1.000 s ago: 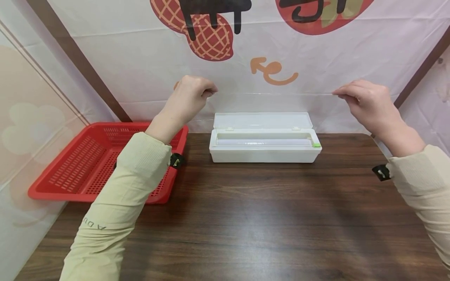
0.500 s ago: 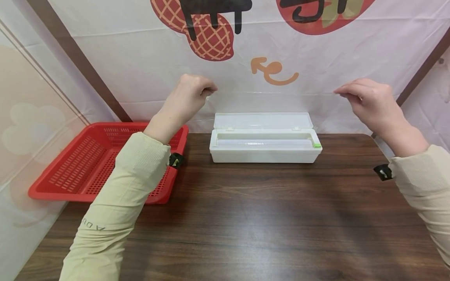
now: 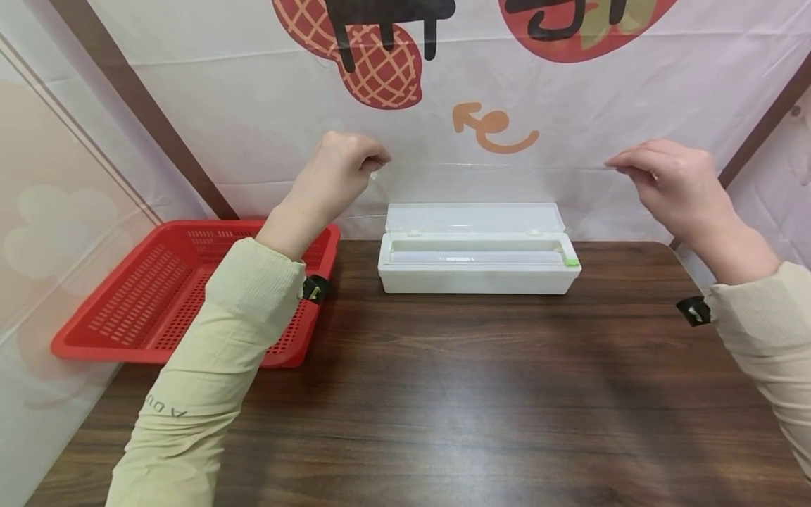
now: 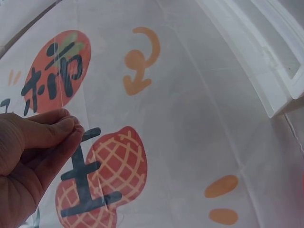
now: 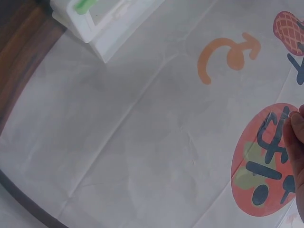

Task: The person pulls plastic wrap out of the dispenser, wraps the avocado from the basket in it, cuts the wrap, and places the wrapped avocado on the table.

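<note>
Both hands are raised over the far side of the table, well apart. Thumb and fingers of my left hand [image 3: 345, 158] pinch one corner of a thin clear sheet of cling film [image 3: 481, 165]. My right hand [image 3: 674, 179] pinches the sheet at the other side. Its upper edge shows as a faint bright line between the hands, and most of the sheet is see-through. Below stands a white cling film dispenser [image 3: 478, 282], its lid [image 3: 475, 217] tipped back. A roll [image 3: 475, 258] lies inside, and a green slider [image 3: 571, 263] sits at the right end.
A red plastic basket [image 3: 127, 282] with slotted sides stands at the left, partly behind my left forearm. The dark wooden table [image 3: 456, 394] stretches in front. A printed white cloth [image 3: 253, 105] hangs right behind the dispenser, with brown poles at the sides.
Both hands have risen very slightly and the right hand has drifted a little to the right. The film's edge has moved up with them. The dispenser and basket have not moved.
</note>
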`<state>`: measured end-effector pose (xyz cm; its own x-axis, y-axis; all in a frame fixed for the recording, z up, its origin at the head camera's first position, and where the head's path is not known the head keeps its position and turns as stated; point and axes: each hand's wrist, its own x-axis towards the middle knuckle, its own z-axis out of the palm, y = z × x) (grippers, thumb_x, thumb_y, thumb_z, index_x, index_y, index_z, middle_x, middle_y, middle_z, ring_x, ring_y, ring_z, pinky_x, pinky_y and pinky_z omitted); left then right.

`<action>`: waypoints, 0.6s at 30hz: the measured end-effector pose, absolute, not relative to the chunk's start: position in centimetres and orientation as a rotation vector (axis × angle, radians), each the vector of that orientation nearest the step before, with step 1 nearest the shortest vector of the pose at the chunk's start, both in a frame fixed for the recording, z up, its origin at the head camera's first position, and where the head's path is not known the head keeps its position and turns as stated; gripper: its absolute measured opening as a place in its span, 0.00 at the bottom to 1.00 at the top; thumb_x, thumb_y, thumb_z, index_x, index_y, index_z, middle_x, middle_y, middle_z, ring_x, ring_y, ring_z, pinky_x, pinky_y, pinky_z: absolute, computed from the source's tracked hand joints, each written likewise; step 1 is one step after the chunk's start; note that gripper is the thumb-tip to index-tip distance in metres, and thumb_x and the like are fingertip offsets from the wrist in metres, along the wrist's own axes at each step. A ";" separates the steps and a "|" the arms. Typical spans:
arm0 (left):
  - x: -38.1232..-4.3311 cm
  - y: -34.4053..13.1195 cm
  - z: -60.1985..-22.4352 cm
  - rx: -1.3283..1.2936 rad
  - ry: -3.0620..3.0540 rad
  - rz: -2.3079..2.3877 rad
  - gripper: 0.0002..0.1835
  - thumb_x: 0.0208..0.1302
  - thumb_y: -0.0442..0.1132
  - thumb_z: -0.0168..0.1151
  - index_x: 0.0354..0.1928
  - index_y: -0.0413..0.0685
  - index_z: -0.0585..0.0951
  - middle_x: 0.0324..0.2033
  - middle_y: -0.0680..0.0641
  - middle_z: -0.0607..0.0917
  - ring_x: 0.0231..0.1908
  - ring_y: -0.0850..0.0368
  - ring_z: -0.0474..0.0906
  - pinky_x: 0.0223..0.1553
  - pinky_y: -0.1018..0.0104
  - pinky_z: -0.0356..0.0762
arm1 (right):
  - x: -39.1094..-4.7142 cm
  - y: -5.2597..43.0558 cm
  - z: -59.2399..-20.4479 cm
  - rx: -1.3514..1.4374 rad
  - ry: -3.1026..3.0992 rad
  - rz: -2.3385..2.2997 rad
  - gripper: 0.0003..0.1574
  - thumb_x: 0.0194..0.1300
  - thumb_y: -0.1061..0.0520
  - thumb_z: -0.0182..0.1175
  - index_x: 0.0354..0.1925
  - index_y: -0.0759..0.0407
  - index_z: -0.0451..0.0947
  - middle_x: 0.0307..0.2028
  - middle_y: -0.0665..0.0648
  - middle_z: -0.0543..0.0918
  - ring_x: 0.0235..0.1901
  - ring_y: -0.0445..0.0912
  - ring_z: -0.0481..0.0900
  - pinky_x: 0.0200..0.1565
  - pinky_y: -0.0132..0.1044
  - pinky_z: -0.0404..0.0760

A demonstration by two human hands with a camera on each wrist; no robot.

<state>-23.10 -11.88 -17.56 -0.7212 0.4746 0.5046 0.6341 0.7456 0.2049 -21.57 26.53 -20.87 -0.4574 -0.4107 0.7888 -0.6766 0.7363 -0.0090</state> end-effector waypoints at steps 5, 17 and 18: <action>-23.0 -11.9 -17.4 -0.847 -2.528 -0.524 0.09 0.59 0.26 0.56 0.39 0.34 0.83 0.37 0.39 0.84 0.40 0.48 0.80 0.47 0.60 0.75 | -21.4 26.5 -20.6 0.828 -2.099 0.397 0.09 0.53 0.75 0.59 0.31 0.68 0.82 0.28 0.63 0.83 0.32 0.39 0.73 0.44 0.11 0.60; -22.8 -11.9 -16.9 -0.817 -2.549 -0.524 0.10 0.59 0.26 0.55 0.40 0.35 0.83 0.37 0.39 0.84 0.40 0.48 0.80 0.48 0.60 0.75 | -21.3 26.5 -20.5 0.806 -2.086 0.412 0.08 0.53 0.74 0.59 0.30 0.67 0.82 0.28 0.63 0.83 0.32 0.40 0.73 0.43 0.11 0.59; -22.8 -12.0 -16.9 -0.814 -2.550 -0.525 0.10 0.60 0.26 0.55 0.40 0.35 0.83 0.37 0.39 0.84 0.40 0.49 0.80 0.48 0.60 0.75 | -21.2 26.5 -20.4 0.810 -2.090 0.404 0.08 0.54 0.74 0.59 0.31 0.67 0.82 0.28 0.64 0.83 0.32 0.43 0.73 0.43 0.11 0.59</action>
<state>-22.76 -11.95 -16.88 -0.7452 0.4569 0.4857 0.6116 0.7586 0.2248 -21.23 26.47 -20.37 -0.4405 -0.4034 0.8020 -0.6731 0.7396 0.0024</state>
